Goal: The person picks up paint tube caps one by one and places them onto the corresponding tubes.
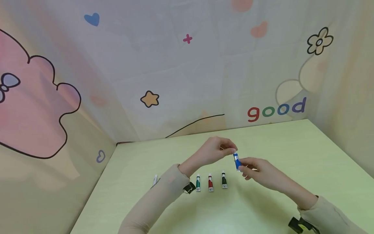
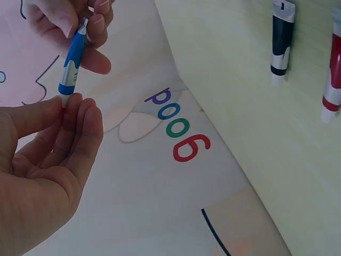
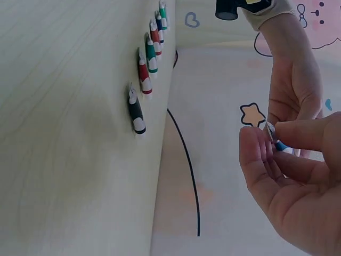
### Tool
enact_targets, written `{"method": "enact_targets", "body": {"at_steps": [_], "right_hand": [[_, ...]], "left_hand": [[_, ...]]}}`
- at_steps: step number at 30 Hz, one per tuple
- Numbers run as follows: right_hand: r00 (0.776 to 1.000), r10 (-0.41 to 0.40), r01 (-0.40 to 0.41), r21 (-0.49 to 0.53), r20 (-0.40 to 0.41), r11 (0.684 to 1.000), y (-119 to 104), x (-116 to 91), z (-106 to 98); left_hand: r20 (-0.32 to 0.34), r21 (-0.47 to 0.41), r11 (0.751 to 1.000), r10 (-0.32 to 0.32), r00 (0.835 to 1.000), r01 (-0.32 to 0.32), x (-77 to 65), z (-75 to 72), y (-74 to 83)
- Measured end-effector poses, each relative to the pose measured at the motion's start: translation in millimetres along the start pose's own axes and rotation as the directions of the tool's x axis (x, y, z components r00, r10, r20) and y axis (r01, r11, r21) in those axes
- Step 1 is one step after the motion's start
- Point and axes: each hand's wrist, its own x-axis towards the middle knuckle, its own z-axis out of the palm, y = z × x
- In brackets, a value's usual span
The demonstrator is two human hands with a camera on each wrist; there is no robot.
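A small blue paint tube [image 1: 237,162] with a white cap is held up above the table between both hands. My left hand [image 1: 214,151] pinches its cap between thumb and fingertips, as the left wrist view shows on the tube [image 2: 73,66]. At the other, crimped end, my right hand [image 1: 258,170] grips the tube between thumb and fingers. From the right wrist, the tube is mostly hidden behind the right hand [image 3: 298,176]. Below the hands, a black tube [image 1: 224,180], a red tube [image 1: 210,183] and a green tube [image 1: 198,183] lie side by side.
The row of tubes runs on leftward behind the left sleeve [image 1: 163,195]; more red, blue and green tubes [image 3: 163,16] show in the right wrist view. A patterned curtain [image 1: 187,71] stands along the back and sides of the pale green table [image 1: 277,143].
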Motion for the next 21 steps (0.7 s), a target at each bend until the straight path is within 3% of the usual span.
{"method": "enact_targets", "body": {"at_steps": [3, 7, 13, 21], "right_hand": [[0.999, -0.007, 0.008, -0.019, 0.032, 1.000, 7, 3, 0], [1.000, -0.005, 0.006, -0.034, 0.006, 0.999, 17, 7, 1], [0.995, 0.083, -0.083, -0.007, -0.050, 0.997, 28, 12, 5], [0.988, 0.157, -0.157, 0.003, -0.008, 0.988, 46, 17, 13]], "left_hand": [[0.012, -0.022, 0.999, -0.027, 1.000, 0.027, 5.9, 5.7, -10.4], [0.033, -0.072, 0.995, -0.070, 0.997, 0.072, 14.4, 13.7, -25.4], [0.087, -0.151, 0.976, -0.146, 0.985, 0.158, 23.5, 24.8, -44.0], [0.107, -0.146, 0.961, -0.220, 0.970, 0.234, 28.8, 44.9, -57.8]]}}
